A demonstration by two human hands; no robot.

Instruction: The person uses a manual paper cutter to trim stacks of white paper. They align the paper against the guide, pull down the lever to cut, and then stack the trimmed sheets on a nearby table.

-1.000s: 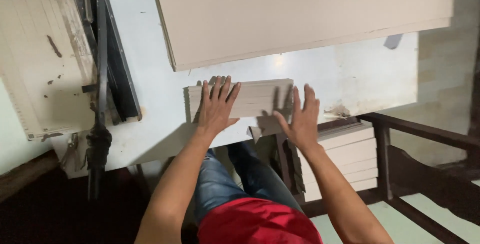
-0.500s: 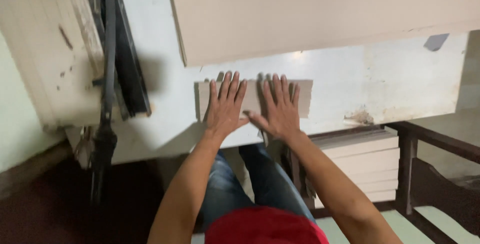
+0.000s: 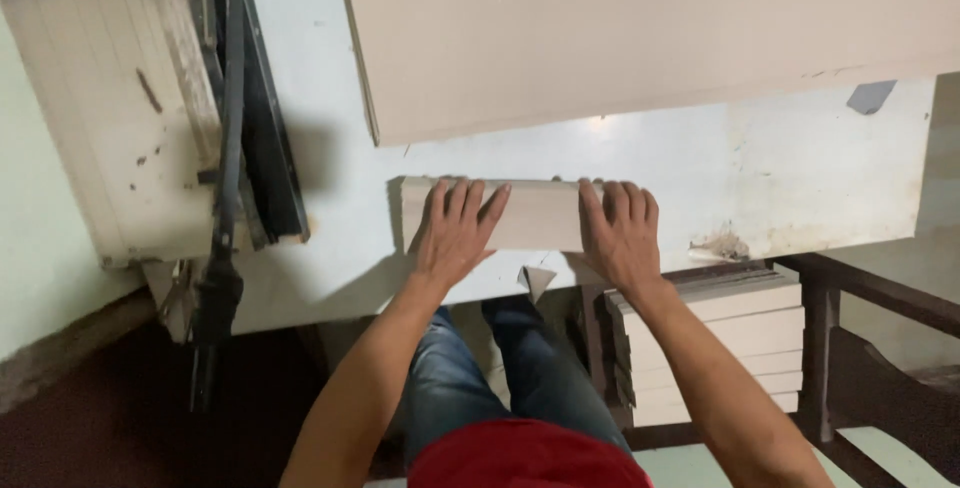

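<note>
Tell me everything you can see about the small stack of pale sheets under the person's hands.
The stack of pale sheets is a small, cream-coloured rectangular pile that looks like paper or thin card, lying flat near the front edge of the white worktable. Its left end shows layered edges. The left hand presses flat on its left part, and the right hand covers its right end. A much larger beige board lies just behind it.
</note>
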